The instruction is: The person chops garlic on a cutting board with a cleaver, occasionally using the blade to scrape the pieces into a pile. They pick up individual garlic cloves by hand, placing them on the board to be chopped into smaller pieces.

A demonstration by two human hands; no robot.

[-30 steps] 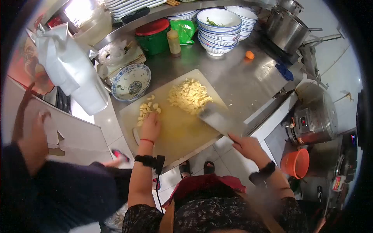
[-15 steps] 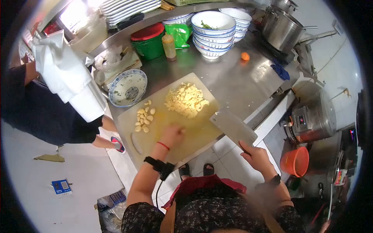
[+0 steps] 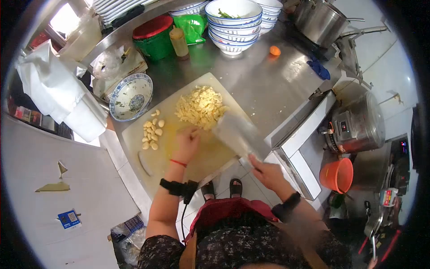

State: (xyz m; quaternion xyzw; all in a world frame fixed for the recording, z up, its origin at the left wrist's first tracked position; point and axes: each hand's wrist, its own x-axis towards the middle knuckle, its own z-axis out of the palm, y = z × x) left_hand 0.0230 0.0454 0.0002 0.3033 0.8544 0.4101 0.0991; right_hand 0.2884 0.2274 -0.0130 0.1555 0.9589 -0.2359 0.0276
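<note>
A large cutting board [image 3: 210, 170] lies on the counter in front of me. On it is a pile of chopped garlic [image 3: 201, 106], with several whole garlic cloves [image 3: 153, 133] to its left. My left hand [image 3: 187, 141] is over the board just below the pile, fingers curled together; anything in them is too small to make out. My right hand [image 3: 269, 175] grips the handle of a cleaver [image 3: 239, 138]. The blade, smeared by motion, reaches over the board's right side, its far end close to the pile and to the left hand's fingertips.
A patterned bowl [image 3: 131, 97] stands left of the board. Behind are a green tub [image 3: 154, 45] with a red lid, a squeeze bottle [image 3: 179, 43] and stacked bowls [image 3: 234, 33]. An orange round thing [image 3: 274, 50] and a blue cloth [image 3: 318, 68] lie on the steel counter [image 3: 268, 85].
The cleaver has swung left, from the board's edge to over the board near the pile. My left hand has drawn nearer the pile. The person at the left has gone out of view.
</note>
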